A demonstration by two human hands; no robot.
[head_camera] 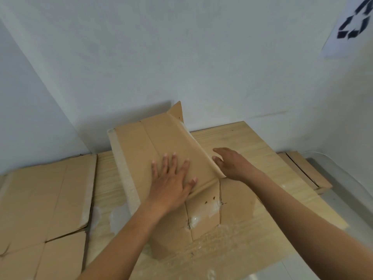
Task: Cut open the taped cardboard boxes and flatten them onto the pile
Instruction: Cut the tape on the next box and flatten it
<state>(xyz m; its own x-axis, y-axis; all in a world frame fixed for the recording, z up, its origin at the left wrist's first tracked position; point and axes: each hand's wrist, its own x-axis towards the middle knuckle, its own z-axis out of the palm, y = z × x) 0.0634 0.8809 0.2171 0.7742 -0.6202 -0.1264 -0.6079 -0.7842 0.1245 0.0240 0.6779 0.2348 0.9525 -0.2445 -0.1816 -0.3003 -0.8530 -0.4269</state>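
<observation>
Cardboard box, half collapsed, on the wooden tabletop, with clear tape down its left edge. Left hand flat on the box's top panel, fingers spread wide and pressing. Right hand against the box's right fold, fingers loosely straight, gripping nothing. Left of the box, pile of flattened cardboard. Right of the box, beyond the tabletop edge, another flat cardboard piece. Above and right of the box, recycling sign on the wall.
</observation>
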